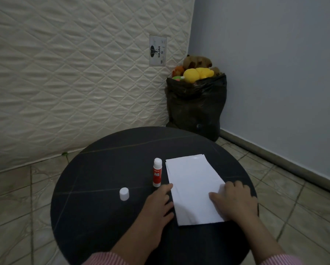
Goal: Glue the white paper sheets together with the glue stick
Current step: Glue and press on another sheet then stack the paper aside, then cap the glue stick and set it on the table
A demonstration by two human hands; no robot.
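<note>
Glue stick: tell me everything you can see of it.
The glue stick stands upright on the round black table, just left of the white paper sheets. Its body is white with a red label whose lettering is too small to read. Its cap is off, standing apart to the left. The left hand lies just short of its base; contact is unclear.

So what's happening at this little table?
A person is gluing white paper sheets together on a round black table. Both hands lie flat on the stack: the left hand at its left edge, the right hand pressing on its right side. The glue stick stands upright just left of the paper, uncapped, and its white cap sits apart, further left on the table. Neither hand holds the glue right now.
</note>
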